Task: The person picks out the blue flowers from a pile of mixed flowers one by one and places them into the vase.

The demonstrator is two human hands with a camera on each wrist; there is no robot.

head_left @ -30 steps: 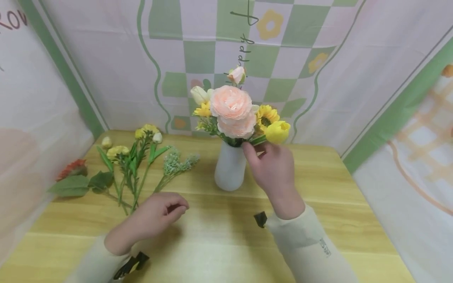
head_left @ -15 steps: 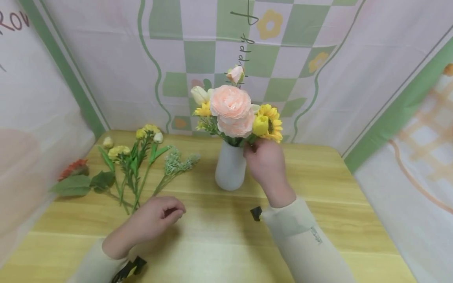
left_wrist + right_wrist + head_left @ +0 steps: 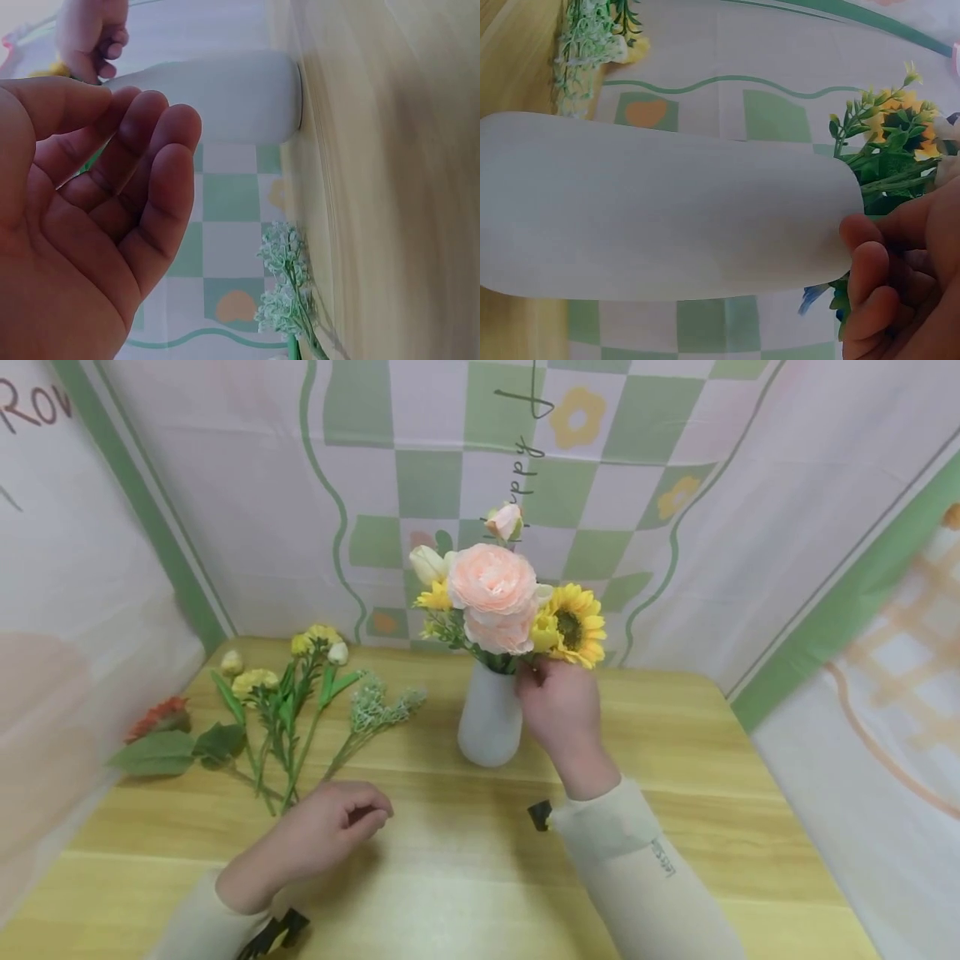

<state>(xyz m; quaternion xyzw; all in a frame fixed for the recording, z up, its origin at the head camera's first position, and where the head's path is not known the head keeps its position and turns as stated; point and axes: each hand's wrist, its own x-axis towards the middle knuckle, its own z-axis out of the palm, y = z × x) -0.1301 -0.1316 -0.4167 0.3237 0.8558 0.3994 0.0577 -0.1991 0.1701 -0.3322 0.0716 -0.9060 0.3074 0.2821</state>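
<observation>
Right hand (image 3: 561,706) busy at the vase (image 3: 489,722)

There it stands, upright on the wood-grain table (image 3: 675,752), blooms (image 3: 491,578) crowding its mouth, the sunflower (image 3: 576,625) and yellow tulip (image 3: 543,633) just above those curled fingers! Settling a stem looks like the step in hand; whether the fingers clamp one (the hand hides it) cannot be told. The left hand (image 3: 318,831) hovers nearby, loosely curled round nothing. Next, it seems, a gentle touch is called for, keeping everything steady. Loose flowers (image 3: 287,714) lie at left, with a checked cloth (image 3: 570,493) behind and pale panels (image 3: 840,760) closing the sides.
</observation>
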